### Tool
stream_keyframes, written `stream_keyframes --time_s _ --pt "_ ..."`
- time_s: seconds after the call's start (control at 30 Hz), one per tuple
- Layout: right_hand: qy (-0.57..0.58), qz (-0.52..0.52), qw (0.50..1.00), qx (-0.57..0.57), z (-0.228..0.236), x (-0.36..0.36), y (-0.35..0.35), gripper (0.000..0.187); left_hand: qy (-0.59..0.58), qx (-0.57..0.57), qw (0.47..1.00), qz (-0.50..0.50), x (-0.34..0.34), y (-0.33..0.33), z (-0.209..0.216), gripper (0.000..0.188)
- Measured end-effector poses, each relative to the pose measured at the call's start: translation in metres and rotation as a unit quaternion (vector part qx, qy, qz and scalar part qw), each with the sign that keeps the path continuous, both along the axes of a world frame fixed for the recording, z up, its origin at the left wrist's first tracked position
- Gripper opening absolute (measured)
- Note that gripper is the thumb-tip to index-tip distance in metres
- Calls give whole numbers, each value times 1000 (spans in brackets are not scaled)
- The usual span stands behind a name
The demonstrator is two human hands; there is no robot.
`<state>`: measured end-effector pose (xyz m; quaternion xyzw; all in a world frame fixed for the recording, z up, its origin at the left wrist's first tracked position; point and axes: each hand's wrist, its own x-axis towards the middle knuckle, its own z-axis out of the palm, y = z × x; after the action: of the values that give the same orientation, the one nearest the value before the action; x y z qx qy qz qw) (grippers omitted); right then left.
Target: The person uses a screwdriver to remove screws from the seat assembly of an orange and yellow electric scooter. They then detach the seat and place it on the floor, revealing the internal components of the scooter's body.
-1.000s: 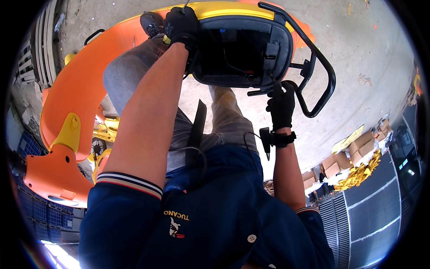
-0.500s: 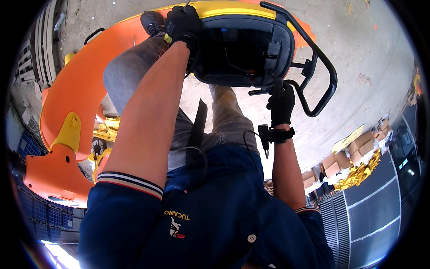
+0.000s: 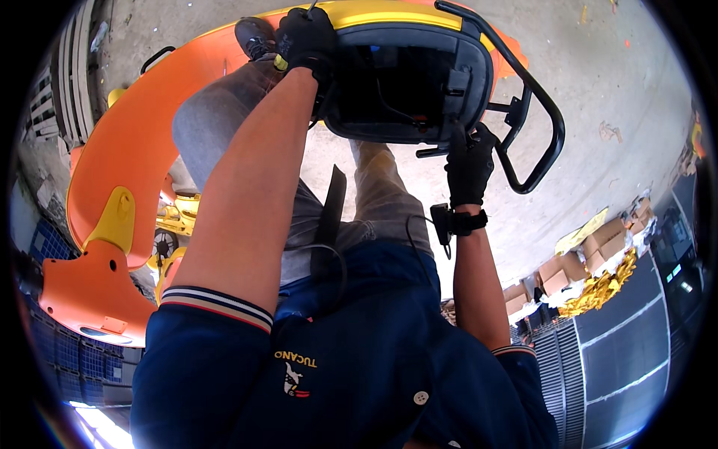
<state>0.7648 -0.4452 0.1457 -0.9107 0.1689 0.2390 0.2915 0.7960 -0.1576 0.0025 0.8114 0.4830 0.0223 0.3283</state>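
A large orange and yellow moulded ride-on body [image 3: 120,157] curves around me, with a black-rimmed open compartment [image 3: 407,139] in its top. At the compartment's far left corner, my left hand [image 3: 305,37], in a black glove, is closed around a thin metal-shafted tool [image 3: 311,8]; most of it is hidden in the fist. My right hand [image 3: 470,165], also gloved in black, is closed at the compartment's near right corner, beside a bent black tube handle [image 3: 557,135]. Whatever its fingertips pinch is too small and dark to make out. A dark cable [image 3: 385,97] hangs inside the compartment.
My legs [image 3: 224,112] straddle the body. An orange piece with a yellow bracket [image 3: 116,217] curves in at left, near yellow parts [image 3: 178,217]. Wooden slats [image 3: 63,82] stand far left. Cardboard boxes [image 3: 604,243] and a yellow heap [image 3: 602,288] lie at right.
My right hand has shifted slightly, its fingers rising and bending over at the compartment's corner. The wrist has turned a little. My left hand and the orange body stay in place.
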Motion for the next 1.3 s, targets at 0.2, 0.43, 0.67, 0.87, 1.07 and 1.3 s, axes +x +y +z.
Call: stream_keyframes --time_s 0.2,0.43,0.67,0.87,1.07,1.3 --pt "-91 159 982 -44 -8 -1 -18 19 2 -1 1000 -10 0 0 4 38" --pt "-92 118 989 16 1 4 0 19 13 -60 998 11 4 0 18 39" --pt "-60 202 976 -59 -10 -1 -20 20 12 -20 1000 -4 2 0 10 39" --pt "-143 220 964 -40 -3 1 -9 20 9 -22 1000 -6 1 1 6 39" --pt "-23 92 995 -28 0 4 -2 18 6 1 1000 -16 0 0 3 40" --pt "-166 259 950 -60 -4 -1 -11 18 0 -6 1000 -14 0 0 6 39"
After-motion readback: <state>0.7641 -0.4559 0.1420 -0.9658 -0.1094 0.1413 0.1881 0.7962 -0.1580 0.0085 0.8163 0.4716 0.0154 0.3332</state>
